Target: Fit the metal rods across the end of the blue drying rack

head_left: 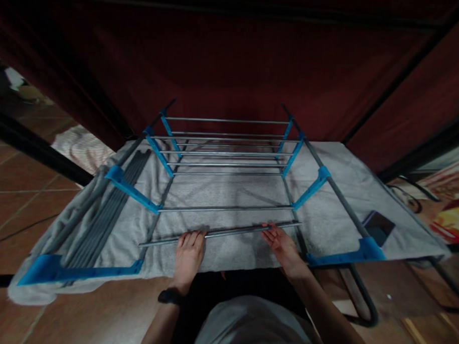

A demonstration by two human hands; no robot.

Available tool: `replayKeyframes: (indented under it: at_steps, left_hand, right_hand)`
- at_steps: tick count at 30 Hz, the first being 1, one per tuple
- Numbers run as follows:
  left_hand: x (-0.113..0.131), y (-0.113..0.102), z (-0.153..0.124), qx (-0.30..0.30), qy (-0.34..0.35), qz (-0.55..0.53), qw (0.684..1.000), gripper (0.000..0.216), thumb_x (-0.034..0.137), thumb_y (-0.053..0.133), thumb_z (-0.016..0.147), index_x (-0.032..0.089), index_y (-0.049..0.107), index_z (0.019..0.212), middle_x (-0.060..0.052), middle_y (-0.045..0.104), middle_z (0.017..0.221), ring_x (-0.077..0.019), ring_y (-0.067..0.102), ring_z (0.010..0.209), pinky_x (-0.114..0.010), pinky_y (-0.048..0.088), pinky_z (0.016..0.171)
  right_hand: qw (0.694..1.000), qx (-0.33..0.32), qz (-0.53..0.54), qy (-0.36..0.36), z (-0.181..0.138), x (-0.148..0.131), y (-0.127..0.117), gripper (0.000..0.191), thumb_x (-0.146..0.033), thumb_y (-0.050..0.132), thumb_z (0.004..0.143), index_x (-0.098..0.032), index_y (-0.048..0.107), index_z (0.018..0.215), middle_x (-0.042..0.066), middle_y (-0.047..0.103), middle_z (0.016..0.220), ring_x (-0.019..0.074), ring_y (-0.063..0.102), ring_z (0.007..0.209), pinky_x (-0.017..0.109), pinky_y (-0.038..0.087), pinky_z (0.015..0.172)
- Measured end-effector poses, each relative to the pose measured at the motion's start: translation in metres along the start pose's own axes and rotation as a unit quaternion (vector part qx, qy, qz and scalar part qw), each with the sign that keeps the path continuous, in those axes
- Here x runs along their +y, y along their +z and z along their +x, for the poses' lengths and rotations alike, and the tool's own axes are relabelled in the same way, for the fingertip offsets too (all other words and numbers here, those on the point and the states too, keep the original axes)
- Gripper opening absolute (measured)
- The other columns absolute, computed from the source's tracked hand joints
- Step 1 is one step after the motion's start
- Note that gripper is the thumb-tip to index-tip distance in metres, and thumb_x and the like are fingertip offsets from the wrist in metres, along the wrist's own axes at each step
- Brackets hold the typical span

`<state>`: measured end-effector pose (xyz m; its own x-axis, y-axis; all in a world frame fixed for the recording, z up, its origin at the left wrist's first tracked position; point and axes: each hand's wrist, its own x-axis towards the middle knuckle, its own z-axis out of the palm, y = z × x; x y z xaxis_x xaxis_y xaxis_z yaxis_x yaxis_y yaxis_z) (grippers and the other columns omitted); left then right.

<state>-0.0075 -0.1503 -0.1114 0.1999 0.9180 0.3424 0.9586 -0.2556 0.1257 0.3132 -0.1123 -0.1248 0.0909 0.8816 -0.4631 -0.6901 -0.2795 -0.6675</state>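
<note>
Both of my hands are on a loose grey metal rod (231, 233) that lies slightly slanted across the near part of a rack frame. My left hand (189, 248) has its fingers curled over the rod left of its middle. Toward the right end, my right hand (282, 245) pinches the rod between thumb and fingers. Blue plastic brackets (133, 188) join the grey tubes (349, 206) of the frame. Farther off, several crossbars (230, 153) span between the brackets, and one single crossbar (224, 209) sits just beyond the held rod.
A grey cloth (232, 192) covers the surface under the frame. Several loose grey rods (111, 213) lie at the left. A phone (378, 227) rests on the cloth at the right. A dark red curtain (233, 62) hangs behind; black metal bars (38, 148) stand at the sides.
</note>
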Motion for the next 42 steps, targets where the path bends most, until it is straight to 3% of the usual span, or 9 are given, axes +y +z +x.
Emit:
replayKeyframes:
  at_steps: [10, 17, 26, 35, 42]
  left_hand:
    - [0.002, -0.004, -0.006, 0.027, 0.029, -0.011, 0.999, 0.036, 0.022, 0.039, 0.101, 0.020, 0.068, 0.120, -0.010, 0.075, 0.105, -0.0273, 0.067, 0.097, -0.040, 0.048, 0.087]
    - [0.008, -0.009, -0.015, 0.016, 0.024, -0.027, 0.999, 0.037, 0.024, 0.038, 0.101, 0.021, 0.069, 0.119, -0.010, 0.075, 0.102, -0.0267, 0.068, 0.094, -0.040, 0.050, 0.084]
    - [0.018, -0.011, -0.032, 0.034, 0.035, -0.020, 0.999, 0.036, 0.025, 0.037, 0.103, 0.021, 0.068, 0.121, -0.010, 0.076, 0.103, -0.0255, 0.070, 0.090, -0.039, 0.052, 0.081]
    - [0.013, -0.013, -0.060, 0.036, 0.038, -0.026, 0.998, 0.035, 0.030, 0.038, 0.105, 0.021, 0.068, 0.120, -0.009, 0.077, 0.101, -0.0245, 0.073, 0.088, -0.036, 0.057, 0.078]
    - [0.020, -0.018, -0.063, 0.029, 0.018, -0.066, 0.997, 0.034, 0.035, 0.041, 0.105, 0.021, 0.070, 0.115, -0.007, 0.078, 0.097, -0.0232, 0.075, 0.085, -0.034, 0.058, 0.076]
  right_hand:
    - [0.999, 0.042, 0.022, -0.022, 0.008, -0.014, 0.006, 0.012, -0.024, 0.077, 0.074, -0.023, 0.067, 0.080, 0.006, 0.078, 0.088, 0.0219, 0.076, 0.089, 0.034, 0.063, 0.081]
    - [0.997, 0.054, 0.020, -0.050, 0.008, -0.020, -0.002, 0.015, -0.027, 0.078, 0.077, -0.026, 0.065, 0.084, 0.003, 0.078, 0.087, 0.0214, 0.075, 0.087, 0.037, 0.063, 0.082]
    - [0.998, 0.052, 0.011, -0.035, 0.010, -0.026, -0.001, 0.006, -0.026, 0.070, 0.082, -0.025, 0.065, 0.085, 0.003, 0.078, 0.091, 0.0179, 0.075, 0.084, 0.031, 0.061, 0.078]
    - [0.999, 0.033, -0.009, -0.019, 0.006, -0.016, 0.009, 0.002, -0.026, 0.063, 0.088, -0.024, 0.065, 0.088, 0.003, 0.077, 0.092, 0.0168, 0.073, 0.086, 0.033, 0.059, 0.085]
    - [1.000, 0.017, -0.022, -0.009, 0.008, -0.009, 0.018, 0.004, -0.029, 0.068, 0.083, -0.025, 0.067, 0.083, 0.005, 0.077, 0.090, 0.0203, 0.073, 0.087, 0.037, 0.059, 0.085]
